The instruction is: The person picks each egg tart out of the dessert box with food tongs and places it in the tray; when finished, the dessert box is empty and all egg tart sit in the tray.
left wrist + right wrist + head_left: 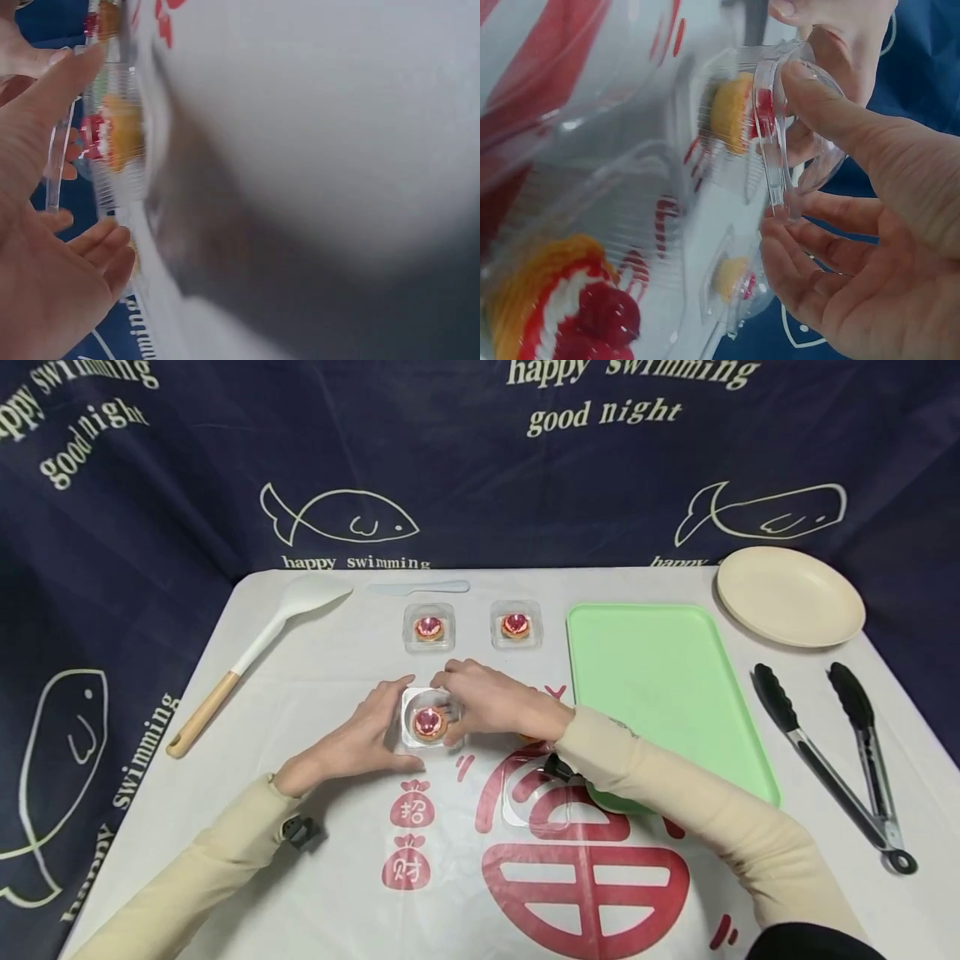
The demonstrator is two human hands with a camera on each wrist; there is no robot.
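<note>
A small tart with a red topping point(429, 724) sits in a clear plastic box point(739, 169) at mid-table. Pinched between the thumb and fingers of my right hand point(487, 697) is a clear domed lid point(776, 142), held just above that tart. My left hand point(352, 739) lies round the box's left side, thumb and fingers spread; whether it touches the box is unclear. Another tart point(577, 307) rests in a clear container close to my right wrist; my forearm mostly hides it in the head view. Clear plastic point(536, 797) shows below that forearm.
Two boxed tarts, left point(429, 628) and right point(516, 625), stand farther back. A green tray point(660, 685), a cream plate point(791, 597) and black-tipped tongs point(840, 768) are on the right. A white spatula with a wooden handle point(258, 652) and a pale knife point(420, 587) lie left and behind.
</note>
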